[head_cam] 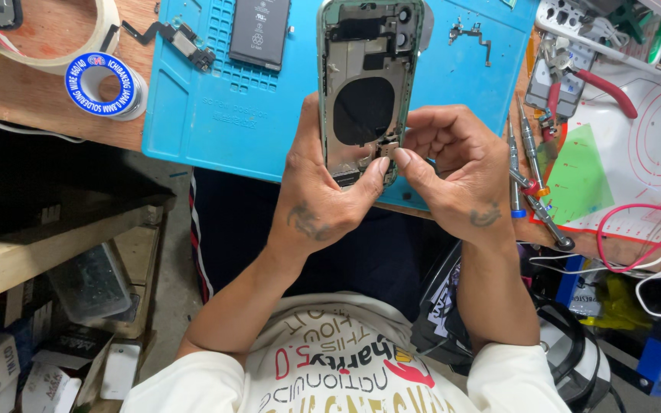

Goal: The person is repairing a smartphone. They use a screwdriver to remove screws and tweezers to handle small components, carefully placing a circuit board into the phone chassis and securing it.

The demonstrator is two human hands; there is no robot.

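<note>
An opened green phone housing (366,84), back side up with bare innards and a dark round coil, is held upright over the blue work mat (193,115). My left hand (323,195) grips its lower left edge, thumb across the bottom. My right hand (453,164) pinches a small metal part at the housing's lower right corner with thumb and forefinger. A black phone battery (260,32) and a small flex-cable part (181,40) lie on the mat behind.
Several screwdrivers (525,172) lie right of the mat on a white mat (621,145). Red-handled pliers (594,84) and cables (652,237) sit at the right. A solder spool (105,84) and tape roll (63,38) rest on the wooden bench at left.
</note>
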